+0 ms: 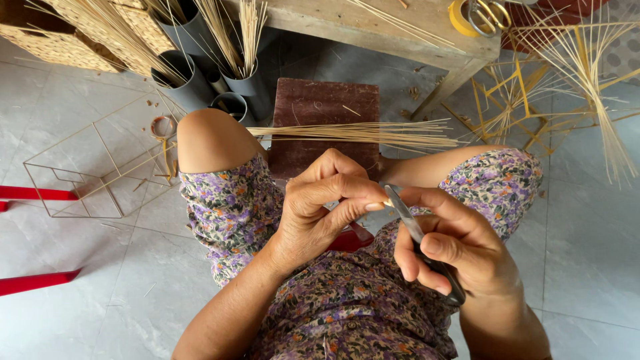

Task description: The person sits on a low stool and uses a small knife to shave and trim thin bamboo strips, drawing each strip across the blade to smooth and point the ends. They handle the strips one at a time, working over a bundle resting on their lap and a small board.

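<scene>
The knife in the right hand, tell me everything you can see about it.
The knife is slim, with a narrow grey metal blade and a dark handle. It lies slanted, tip pointing up and left, handle running down toward the wrist. The right hand wraps the handle, thumb pressed along it. The blade's tip meets the end of a thin pale stick pinched in the left hand. It is held above the lap, over the floral dress.

Bright even daylight, sharp, soft shadows
</scene>
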The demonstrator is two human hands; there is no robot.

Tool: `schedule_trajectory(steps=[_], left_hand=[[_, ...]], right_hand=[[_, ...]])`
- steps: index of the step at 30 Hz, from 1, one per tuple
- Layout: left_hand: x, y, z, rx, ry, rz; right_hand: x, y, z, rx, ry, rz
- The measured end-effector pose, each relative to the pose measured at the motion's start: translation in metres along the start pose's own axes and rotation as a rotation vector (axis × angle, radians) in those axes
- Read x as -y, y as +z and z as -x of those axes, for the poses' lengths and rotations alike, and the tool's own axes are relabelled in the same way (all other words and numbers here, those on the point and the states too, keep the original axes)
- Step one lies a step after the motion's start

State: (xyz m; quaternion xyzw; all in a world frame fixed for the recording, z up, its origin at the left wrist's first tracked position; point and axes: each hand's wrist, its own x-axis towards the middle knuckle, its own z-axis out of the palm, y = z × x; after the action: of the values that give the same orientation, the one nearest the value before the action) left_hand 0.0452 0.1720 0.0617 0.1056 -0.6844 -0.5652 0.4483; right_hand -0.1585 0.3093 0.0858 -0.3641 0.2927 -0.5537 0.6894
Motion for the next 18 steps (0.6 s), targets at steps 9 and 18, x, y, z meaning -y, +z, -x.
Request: schedule_trajectory(steps=[9, 18], left_hand=[[0.002, 0.000, 0.000, 0.018, 0.012, -0.032], [-0.001, -0.002, -0.002, 0.040, 0.027, -0.081]], right_hand=[[0.014, -0.011, 0.004, 0.048, 0.096, 0.127], [0.022, -0.013, 0.003, 0.073, 0.139, 0.146]])
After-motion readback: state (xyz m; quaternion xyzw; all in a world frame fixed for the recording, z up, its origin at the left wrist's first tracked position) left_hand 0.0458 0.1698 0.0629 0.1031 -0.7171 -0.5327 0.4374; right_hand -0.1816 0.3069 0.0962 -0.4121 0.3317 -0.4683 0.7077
